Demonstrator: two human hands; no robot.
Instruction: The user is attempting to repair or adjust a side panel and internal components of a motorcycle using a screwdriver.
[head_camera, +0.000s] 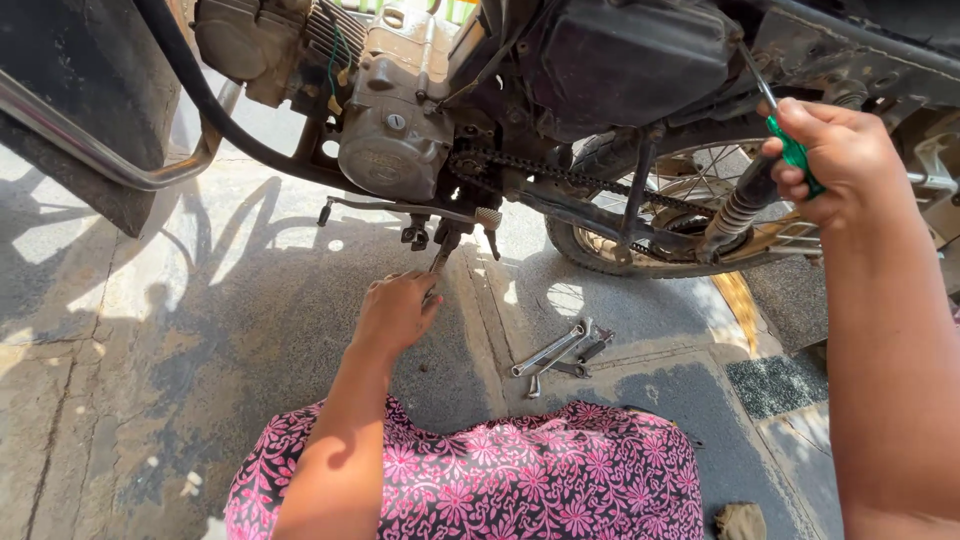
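Note:
A motorcycle stands in front of me with its engine (392, 120) and drive chain (545, 175) exposed. My left hand (397, 310) reaches low under the engine and grips a tool or part near the footpeg and stand (445, 240); which one is hidden by my fingers. My right hand (835, 160) is raised by the rear shock absorber (740, 205), closed around a green-handled screwdriver (790, 150) whose metal shaft points up toward the frame.
Several metal wrenches (560, 355) lie on the concrete beside the rear wheel (640, 230). A chrome crash bar (110, 165) curves at the left. My knee in pink floral cloth (500, 475) fills the bottom. A dirty rag (740, 520) lies at the lower right.

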